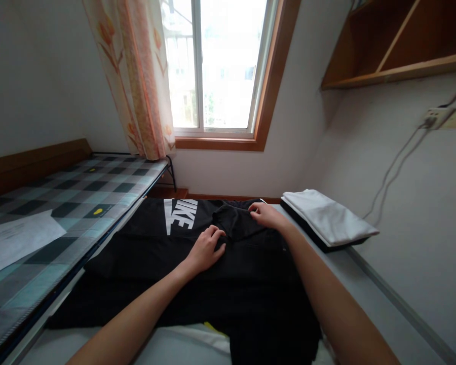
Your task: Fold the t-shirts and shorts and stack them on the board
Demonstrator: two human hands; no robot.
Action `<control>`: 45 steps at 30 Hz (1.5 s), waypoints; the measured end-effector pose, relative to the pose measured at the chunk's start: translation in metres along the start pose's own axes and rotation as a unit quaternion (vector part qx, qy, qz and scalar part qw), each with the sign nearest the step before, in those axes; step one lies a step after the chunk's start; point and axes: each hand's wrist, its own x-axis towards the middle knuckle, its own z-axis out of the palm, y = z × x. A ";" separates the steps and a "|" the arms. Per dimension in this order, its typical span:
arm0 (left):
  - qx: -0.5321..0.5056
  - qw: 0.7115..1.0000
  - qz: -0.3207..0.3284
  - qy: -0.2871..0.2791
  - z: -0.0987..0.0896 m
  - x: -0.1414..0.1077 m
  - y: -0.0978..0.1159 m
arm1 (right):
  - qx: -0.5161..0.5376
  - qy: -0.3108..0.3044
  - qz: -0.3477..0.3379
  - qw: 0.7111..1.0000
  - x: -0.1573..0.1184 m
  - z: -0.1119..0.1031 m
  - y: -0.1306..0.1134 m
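Note:
A black T-shirt (137, 258) with large white NIKE lettering is spread out flat, its fabric rumpled between my hands. My left hand (207, 248) rests on the middle of the shirt, fingers a little bent and thumb apart from them. Farther up and to the right, my right hand (266, 215) pinches the rumpled black fabric between thumb and fingers. The fingertips of both hands touch the cloth.
Folded white cloth (327, 215) lies on a black piece to the right, by the wall. A checked mattress (114, 182) on a bed frame stands at left, with a sheet of paper (23, 243) on it. Pale fabric (190, 337) shows beneath the shirt.

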 end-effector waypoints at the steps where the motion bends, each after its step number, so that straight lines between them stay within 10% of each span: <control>1: 0.000 1.000 0.002 0.003 0.000 0.000 0.000 | -0.015 -0.008 0.037 0.999 0.002 0.003 0.005; 15: -0.105 0.990 -0.088 0.045 0.002 0.007 -0.014 | 0.073 0.006 0.223 0.972 0.002 0.012 0.047; 23: -0.078 0.973 -0.217 0.011 -0.014 0.080 -0.040 | 0.329 0.077 0.208 0.918 0.005 0.018 0.048; 31: -0.084 0.951 -0.297 -0.024 0.013 0.136 -0.060 | 0.514 0.065 0.233 0.823 0.005 0.020 0.047; 39: -0.170 0.945 -0.279 0.008 0.032 0.140 -0.077 | 0.468 0.081 0.221 0.852 0.009 0.033 0.051; 45: -0.258 0.937 -0.234 -0.012 0.024 0.132 -0.089 | 0.158 0.181 0.169 0.956 0.006 0.025 0.059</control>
